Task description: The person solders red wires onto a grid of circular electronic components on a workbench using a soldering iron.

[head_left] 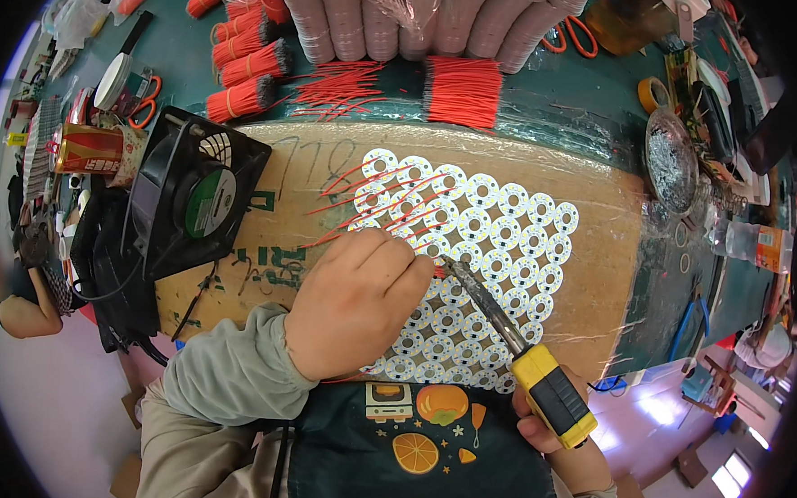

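Note:
Round white LED boards [506,232] with center holes lie in tight rows on a cardboard sheet [600,278]. Thin red wires [336,211] stick out leftward from several boards in the upper left rows. My left hand [355,301] is closed over the left part of the rows, its fingertips pinching red wires whose ends show beside them; the palm hides the rest. In my right hand [540,430] is a soldering iron [549,392] with a yellow and black handle. Its dark tip reaches a board just beside my left fingertips.
A black fan [194,193] stands at the left. Bundled red wires [244,97], loose wires [339,88] and a wire stack [463,92] lie beyond the cardboard, before stacked grey rolls [415,24]. A round metal dish [672,160] sits right. Another person [30,306] is at far left.

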Available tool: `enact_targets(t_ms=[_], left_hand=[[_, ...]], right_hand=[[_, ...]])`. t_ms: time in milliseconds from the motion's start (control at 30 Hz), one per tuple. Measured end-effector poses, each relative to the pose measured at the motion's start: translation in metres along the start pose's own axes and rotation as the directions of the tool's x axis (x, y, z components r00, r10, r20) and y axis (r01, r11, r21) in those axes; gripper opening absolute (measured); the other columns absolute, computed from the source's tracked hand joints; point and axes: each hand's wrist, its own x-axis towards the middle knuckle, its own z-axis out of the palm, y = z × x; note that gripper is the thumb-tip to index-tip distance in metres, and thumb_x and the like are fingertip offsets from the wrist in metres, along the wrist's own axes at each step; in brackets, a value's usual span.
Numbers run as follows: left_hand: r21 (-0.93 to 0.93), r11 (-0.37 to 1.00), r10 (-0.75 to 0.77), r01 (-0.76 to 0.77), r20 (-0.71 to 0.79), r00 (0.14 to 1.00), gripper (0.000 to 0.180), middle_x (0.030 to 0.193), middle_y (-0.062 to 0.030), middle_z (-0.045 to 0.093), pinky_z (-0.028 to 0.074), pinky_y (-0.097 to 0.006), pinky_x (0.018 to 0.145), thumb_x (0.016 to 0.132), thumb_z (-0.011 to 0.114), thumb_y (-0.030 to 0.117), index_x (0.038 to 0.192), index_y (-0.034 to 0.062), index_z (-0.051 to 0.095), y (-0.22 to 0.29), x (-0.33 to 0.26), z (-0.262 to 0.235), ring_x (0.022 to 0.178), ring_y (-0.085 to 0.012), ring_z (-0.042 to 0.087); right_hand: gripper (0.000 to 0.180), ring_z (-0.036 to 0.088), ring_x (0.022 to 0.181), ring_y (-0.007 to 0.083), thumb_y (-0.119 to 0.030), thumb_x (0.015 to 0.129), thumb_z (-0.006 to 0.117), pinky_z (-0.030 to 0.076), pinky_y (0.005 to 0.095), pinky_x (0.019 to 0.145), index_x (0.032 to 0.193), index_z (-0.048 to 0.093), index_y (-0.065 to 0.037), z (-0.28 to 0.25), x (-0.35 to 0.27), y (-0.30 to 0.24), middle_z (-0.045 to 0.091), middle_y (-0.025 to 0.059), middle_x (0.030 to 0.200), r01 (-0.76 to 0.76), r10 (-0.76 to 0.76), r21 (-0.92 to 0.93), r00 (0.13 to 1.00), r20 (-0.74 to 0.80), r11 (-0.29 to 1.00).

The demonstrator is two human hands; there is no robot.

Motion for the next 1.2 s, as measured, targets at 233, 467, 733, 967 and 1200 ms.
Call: enact_targets(t_ms=[233, 467, 733, 967, 1200], left_hand=[[0.015, 1.0, 0.002, -0.002, 0.016, 1.0, 0.032, 0.09, -0.0087, 0.061, 0.05, -0.04, 0.075, 0.068, 0.067, -0.002, 0.1, 0.0009, 0.069, 0.0, 0.0, 0.0, 0.082, -0.0278, 0.061], [0.022, 1.0, -0.008, 0.008, 0.016, 1.0, 0.031, 0.091, -0.0085, 0.061, 0.05, -0.039, 0.076, 0.069, 0.067, -0.002, 0.099, 0.0015, 0.069, 0.002, 0.0, 0.001, 0.082, -0.0274, 0.061], [0.041, 0.999, -0.017, 0.016, 0.026, 1.0, 0.031, 0.091, -0.0079, 0.062, 0.05, -0.039, 0.077, 0.068, 0.068, -0.001, 0.099, 0.0029, 0.069, 0.003, 0.001, 0.0, 0.083, -0.0268, 0.061], [0.038, 0.999, -0.02, 0.02, 0.002, 1.0, 0.03, 0.091, -0.0079, 0.061, 0.05, -0.039, 0.076, 0.068, 0.068, -0.001, 0.098, 0.003, 0.07, 0.002, -0.001, 0.0, 0.083, -0.0269, 0.061], [0.036, 0.999, -0.022, 0.023, -0.029, 0.999, 0.033, 0.089, -0.007, 0.06, 0.049, -0.037, 0.072, 0.067, 0.068, -0.002, 0.099, 0.002, 0.071, 0.008, -0.01, -0.014, 0.082, -0.026, 0.061]], right_hand=[[0.052, 0.068, 0.07, 0.0268, -0.04, 0.069, 0.09, 0.052, 0.0339, 0.065, 0.102, 0.069, -0.006, 0.0, -0.002, -0.001, 0.069, 0.0076, 0.082, -0.051, 0.051, -0.004, 0.999, 0.011, 0.999], [0.049, 0.069, 0.072, 0.0277, -0.036, 0.07, 0.089, 0.053, 0.0347, 0.065, 0.103, 0.067, -0.007, 0.001, -0.002, -0.001, 0.07, 0.0087, 0.085, 0.033, -0.034, -0.16, 0.999, -0.007, 0.987], [0.048, 0.068, 0.069, 0.0281, -0.039, 0.074, 0.086, 0.053, 0.0346, 0.064, 0.103, 0.067, -0.006, 0.005, 0.001, 0.001, 0.069, 0.0083, 0.081, 0.069, -0.071, -0.029, 0.996, -0.056, 0.997], [0.049, 0.058, 0.058, 0.0198, -0.045, 0.079, 0.083, 0.045, 0.0323, 0.056, 0.096, 0.064, -0.003, 0.01, -0.015, 0.014, 0.058, 0.0021, 0.07, -0.036, 0.063, 0.276, 0.994, -0.088, 0.96], [0.053, 0.069, 0.071, 0.0258, -0.04, 0.078, 0.084, 0.052, 0.0327, 0.065, 0.108, 0.067, 0.0, 0.005, -0.01, 0.003, 0.069, 0.0085, 0.085, 0.076, -0.073, 0.163, 0.997, -0.029, 0.984]])
